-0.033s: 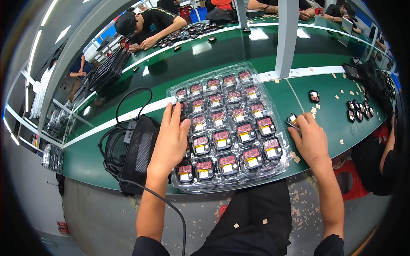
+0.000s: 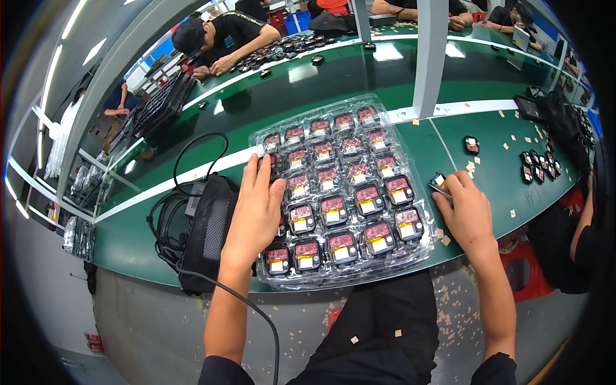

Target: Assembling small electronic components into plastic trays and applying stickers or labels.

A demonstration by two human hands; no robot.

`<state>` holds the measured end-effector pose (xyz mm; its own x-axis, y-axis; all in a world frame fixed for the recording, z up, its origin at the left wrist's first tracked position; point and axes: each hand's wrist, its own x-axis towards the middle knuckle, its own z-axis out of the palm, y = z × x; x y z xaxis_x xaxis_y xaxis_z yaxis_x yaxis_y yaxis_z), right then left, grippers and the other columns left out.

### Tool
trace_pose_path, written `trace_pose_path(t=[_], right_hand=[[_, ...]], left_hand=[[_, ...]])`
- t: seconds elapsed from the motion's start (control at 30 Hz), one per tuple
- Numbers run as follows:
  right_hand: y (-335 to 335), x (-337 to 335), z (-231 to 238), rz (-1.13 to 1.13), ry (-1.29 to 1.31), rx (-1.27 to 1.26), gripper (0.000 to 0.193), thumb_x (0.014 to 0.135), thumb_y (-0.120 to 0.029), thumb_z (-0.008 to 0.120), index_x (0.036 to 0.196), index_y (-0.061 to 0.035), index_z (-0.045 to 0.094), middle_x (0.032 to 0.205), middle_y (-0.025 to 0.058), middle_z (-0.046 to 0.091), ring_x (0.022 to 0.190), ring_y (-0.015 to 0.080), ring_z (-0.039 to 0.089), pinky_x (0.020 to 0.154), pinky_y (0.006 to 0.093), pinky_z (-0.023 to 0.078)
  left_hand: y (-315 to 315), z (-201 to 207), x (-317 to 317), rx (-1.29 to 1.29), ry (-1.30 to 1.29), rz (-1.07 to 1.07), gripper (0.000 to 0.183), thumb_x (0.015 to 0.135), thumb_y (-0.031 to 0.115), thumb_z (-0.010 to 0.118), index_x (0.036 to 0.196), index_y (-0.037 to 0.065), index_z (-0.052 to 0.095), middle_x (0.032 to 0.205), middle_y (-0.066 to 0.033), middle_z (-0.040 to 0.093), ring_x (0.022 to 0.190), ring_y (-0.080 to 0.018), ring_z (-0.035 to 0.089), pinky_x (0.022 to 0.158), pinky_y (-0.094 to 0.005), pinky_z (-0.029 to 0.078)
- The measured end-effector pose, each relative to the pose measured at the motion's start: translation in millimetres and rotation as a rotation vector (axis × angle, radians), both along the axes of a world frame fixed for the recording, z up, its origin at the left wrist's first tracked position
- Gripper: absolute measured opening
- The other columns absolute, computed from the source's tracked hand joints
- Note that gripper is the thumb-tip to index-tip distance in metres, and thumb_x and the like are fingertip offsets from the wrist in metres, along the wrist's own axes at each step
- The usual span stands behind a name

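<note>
A clear plastic blister tray (image 2: 410, 151) lies on the green bench before me, filled with rows of small black-cased electronic modules (image 2: 342, 248) that show red boards and white-and-yellow parts. My left hand (image 2: 256, 208) rests flat along the tray's left edge, fingers stretched out, partly covering modules in that column. To the right of the tray, my right hand (image 2: 467, 208) has its fingers curled around a small black-cased module (image 2: 439, 181) at the bench surface. The fingers hide part of that module. A single loose module (image 2: 471, 145) lies beyond my right hand.
Several modules (image 2: 541, 167) sit grouped at the right. Small beige paper squares (image 2: 505, 145) are scattered around. A black mesh bag (image 2: 208, 231) with cables stands left of the tray. A grey post (image 2: 431, 64) rises behind the tray. Across the green conveyor, a person (image 2: 234, 42) bends over piled modules.
</note>
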<state>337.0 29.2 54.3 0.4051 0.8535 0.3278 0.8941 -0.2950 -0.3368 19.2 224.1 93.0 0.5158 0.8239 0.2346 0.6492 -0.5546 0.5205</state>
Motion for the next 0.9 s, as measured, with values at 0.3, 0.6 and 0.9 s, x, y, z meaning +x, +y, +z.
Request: trace_pose_path(t=[0.3,0.6,0.9], right_hand=[[-11,-12,3,-0.051,0.042,0.033,0.021,0.09,-0.017,0.073,0.097,-0.004,0.058,0.105,0.0101,0.065,0.08,0.0388,0.068,0.068,0.0485,0.053],[-16,-17,-1,-0.066,0.081,0.082,0.023,0.088,-0.016,0.076,0.097,-0.0035,0.059,0.103,0.0101,0.065,0.081,0.0377,0.068,0.069,0.0466,0.053],[-61,-40,14,-0.151,0.399,0.512,0.035,0.078,-0.003,0.086,0.097,-0.0017,0.057,0.114,0.0121,0.07,0.072,0.015,0.064,0.063,0.0272,0.055]], left_hand=[[6,2,10,0.029,0.122,0.025,0.067,0.108,0.035,0.049,0.156,-0.007,0.03,0.165,-0.03,0.022,0.155,-0.0414,0.022,0.125,-0.0415,0.022],[6,12,5,0.009,0.119,-0.057,0.066,0.107,0.035,0.052,0.156,-0.006,0.032,0.165,-0.0306,0.023,0.154,-0.0428,0.023,0.124,-0.042,0.024],[-51,19,10,0.427,0.036,-0.106,0.062,0.102,0.035,0.061,0.153,0.004,0.042,0.16,-0.0279,0.032,0.15,-0.0537,0.023,0.119,-0.0622,0.024]])
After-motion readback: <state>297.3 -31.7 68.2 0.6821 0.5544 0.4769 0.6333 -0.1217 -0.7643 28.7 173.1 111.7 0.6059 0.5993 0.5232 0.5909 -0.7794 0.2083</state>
